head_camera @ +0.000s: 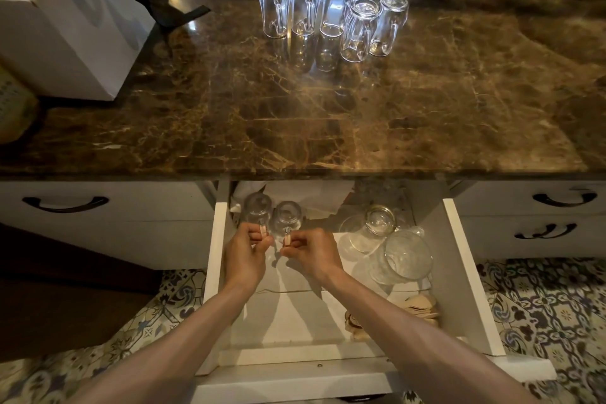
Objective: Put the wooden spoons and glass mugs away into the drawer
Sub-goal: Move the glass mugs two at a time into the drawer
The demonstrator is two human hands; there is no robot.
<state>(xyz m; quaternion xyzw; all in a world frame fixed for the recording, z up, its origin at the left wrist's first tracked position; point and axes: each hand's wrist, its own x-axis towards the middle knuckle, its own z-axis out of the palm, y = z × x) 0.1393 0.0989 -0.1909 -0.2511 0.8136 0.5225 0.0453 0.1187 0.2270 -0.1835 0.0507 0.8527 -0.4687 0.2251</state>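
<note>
Here the mug step is in hand. Both hands reach into the open drawer [469,272], each with a mug set mouth-down at its back left corner. The left hand [244,256] has its fingers curled and pinches the handle of the left mug [257,211]. The right hand [311,252] pinches the handle of the right mug [287,218] in the same way. The two mugs stand just beside each other, close to the drawer's left wall. Whether their rims rest fully on the drawer floor I cannot tell.

The spoons [419,308] lie in a pile at the drawer's front right, so that part of the task looks done. Other glassware [400,256] fills the right side between the spoons and the back. Six mugs [331,16] stand upside down in a tight cluster at the far side of the counter [295,115], well apart from the drawer.

By my judgement, about a quarter of the mugs are stowed. The next move calls for loosening both pinches without tipping the pair or knocking them together. Then comes a reach over the counter for two more by their handles. Those should go down beside the first pair, clear of the glassware.
</note>
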